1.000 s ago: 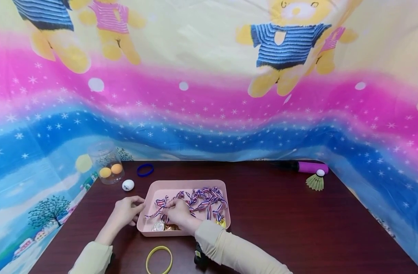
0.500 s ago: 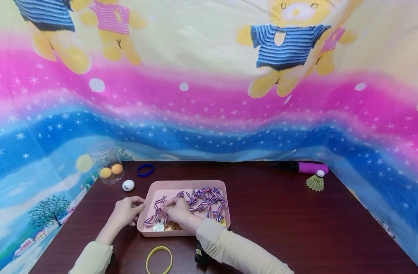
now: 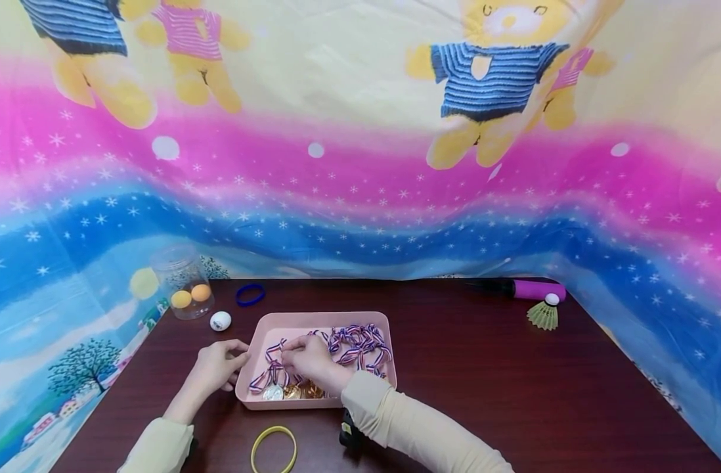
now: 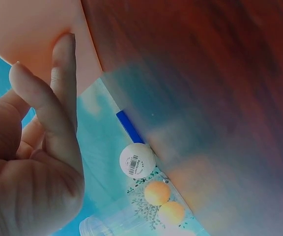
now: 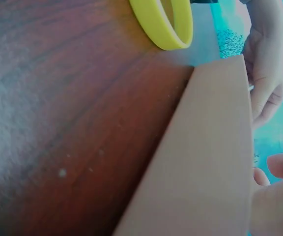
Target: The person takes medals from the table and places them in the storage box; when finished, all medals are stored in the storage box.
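The left hand (image 3: 215, 366) rests its fingers against the pink tray (image 3: 319, 319)'s left wall; the right hand (image 3: 310, 361) pinches a striped medal ribbon (image 3: 273, 368) inside it.

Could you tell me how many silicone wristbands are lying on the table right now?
2. A blue wristband lies at the table's far left, behind the pink tray; a yellow wristband lies at the near edge, in front of the tray. Others could be hidden beneath the ribbons.

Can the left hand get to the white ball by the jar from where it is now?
Probably yes. The left hand rests at the pink tray's left edge, and the white ball lies just beyond it with only bare table between.
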The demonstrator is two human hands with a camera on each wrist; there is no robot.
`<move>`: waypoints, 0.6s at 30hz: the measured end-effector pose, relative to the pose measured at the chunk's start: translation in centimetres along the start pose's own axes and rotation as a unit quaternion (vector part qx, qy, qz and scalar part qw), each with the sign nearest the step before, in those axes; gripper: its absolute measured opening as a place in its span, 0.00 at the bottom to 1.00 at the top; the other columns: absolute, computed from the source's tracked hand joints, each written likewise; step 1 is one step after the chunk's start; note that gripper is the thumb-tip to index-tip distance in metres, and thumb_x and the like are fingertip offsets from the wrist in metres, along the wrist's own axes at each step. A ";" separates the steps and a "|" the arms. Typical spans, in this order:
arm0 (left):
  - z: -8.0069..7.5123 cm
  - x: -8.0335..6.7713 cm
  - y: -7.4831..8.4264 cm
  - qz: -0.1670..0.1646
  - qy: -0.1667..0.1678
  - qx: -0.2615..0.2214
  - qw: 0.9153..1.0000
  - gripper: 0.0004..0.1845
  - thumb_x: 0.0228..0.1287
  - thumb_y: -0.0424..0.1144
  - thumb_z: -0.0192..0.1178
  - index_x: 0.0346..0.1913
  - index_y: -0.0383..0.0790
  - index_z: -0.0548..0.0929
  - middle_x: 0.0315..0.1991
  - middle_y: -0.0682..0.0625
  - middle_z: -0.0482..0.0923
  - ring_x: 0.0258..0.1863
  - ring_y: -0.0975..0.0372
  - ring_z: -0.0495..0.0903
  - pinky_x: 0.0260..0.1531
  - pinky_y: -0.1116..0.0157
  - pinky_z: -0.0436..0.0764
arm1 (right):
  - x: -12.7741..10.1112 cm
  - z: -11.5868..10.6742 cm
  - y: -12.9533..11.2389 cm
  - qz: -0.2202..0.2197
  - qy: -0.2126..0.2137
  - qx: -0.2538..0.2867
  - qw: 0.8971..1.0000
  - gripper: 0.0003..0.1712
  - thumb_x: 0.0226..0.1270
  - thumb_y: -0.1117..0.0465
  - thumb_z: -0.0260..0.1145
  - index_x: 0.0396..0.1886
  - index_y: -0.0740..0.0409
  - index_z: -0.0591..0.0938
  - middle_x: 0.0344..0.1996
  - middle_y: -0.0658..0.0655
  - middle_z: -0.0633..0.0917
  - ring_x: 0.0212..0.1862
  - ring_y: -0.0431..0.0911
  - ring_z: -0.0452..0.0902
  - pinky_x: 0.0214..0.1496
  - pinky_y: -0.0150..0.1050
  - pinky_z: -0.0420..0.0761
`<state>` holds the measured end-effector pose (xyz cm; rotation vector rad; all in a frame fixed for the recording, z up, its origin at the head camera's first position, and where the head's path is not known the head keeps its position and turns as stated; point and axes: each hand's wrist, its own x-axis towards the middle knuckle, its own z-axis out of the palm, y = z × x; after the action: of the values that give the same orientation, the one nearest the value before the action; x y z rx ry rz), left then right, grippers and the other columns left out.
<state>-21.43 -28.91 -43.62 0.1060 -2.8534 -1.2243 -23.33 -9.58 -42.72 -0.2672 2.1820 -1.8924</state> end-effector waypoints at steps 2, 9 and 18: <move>0.0 0.0 0.0 0.000 0.000 0.001 1.000 0.12 0.66 0.35 0.57 0.47 0.32 0.81 0.24 0.46 0.83 0.15 0.62 0.80 0.12 0.64 0.81 | 0.0 -0.1 -0.3 -0.001 -0.004 0.006 1.000 0.10 0.62 0.74 0.61 0.41 0.77 0.80 0.34 0.70 0.85 0.36 0.54 0.86 0.39 0.39 0.87; 0.0 0.0 0.0 0.006 0.000 0.007 1.000 0.12 0.66 0.35 0.57 0.47 0.31 0.81 0.25 0.45 0.84 0.15 0.62 0.80 0.12 0.64 0.80 | -0.1 -0.6 -1.2 0.006 -0.011 0.024 1.000 0.09 0.64 0.74 0.59 0.42 0.77 0.79 0.38 0.70 0.84 0.42 0.58 0.85 0.43 0.41 0.86; -0.1 0.0 0.0 0.007 -0.001 0.009 1.000 0.12 0.66 0.36 0.57 0.47 0.31 0.81 0.24 0.46 0.84 0.16 0.62 0.80 0.13 0.64 0.80 | 0.0 -3.1 -2.6 0.001 -0.021 0.004 1.000 0.12 0.64 0.71 0.61 0.46 0.74 0.79 0.42 0.71 0.84 0.46 0.59 0.84 0.43 0.43 0.86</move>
<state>-21.40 -28.96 -43.60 0.0860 -2.8628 -1.1969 -24.33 -7.06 -39.74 -0.3003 2.1464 -1.8755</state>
